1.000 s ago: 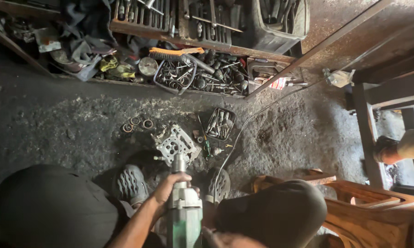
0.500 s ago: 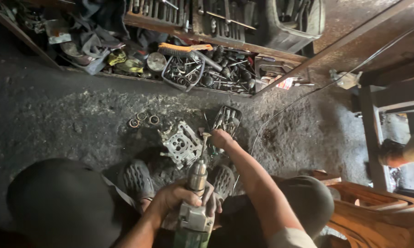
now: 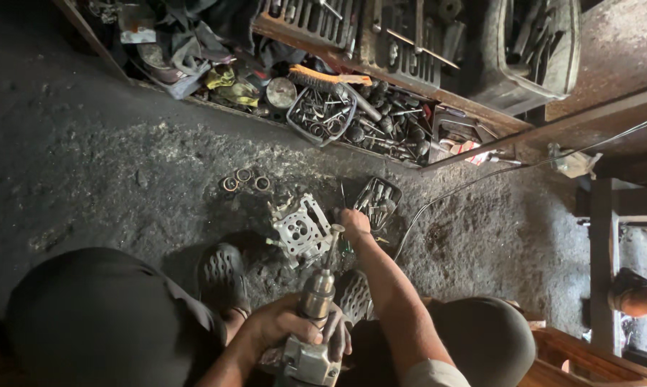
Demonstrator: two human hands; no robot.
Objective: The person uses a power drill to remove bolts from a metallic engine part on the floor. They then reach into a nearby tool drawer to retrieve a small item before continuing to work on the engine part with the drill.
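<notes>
The person squatted over the dirty floor (image 3: 87,186), knees spread, so the work sat between the feet. The left hand (image 3: 287,326) was wrapped tight around the barrel of a power wrench (image 3: 315,315), its long bit (image 3: 332,247) angled up toward twelve o'clock and resting at the edge of the pale metal engine part (image 3: 302,229); gripping that far forward probably steadied the nose of the tool. The right hand (image 3: 353,221) reached out at one o'clock from the part, touching its right edge just beside a small dark tray of bits (image 3: 378,201). Its fingers curled under, and I could not tell whether they pinched anything or merely pressed down.

Three metal rings (image 3: 243,180) lay in a row at eleven o'clock from the part, kept apart from the clutter. Farther off at twelve, a wire basket of tools (image 3: 322,115) sat on a low shelf among rags.

The wrench's body ran off the bottom edge. A second person's foot (image 3: 635,294) showed only at three o'clock, cut by a wooden frame.
</notes>
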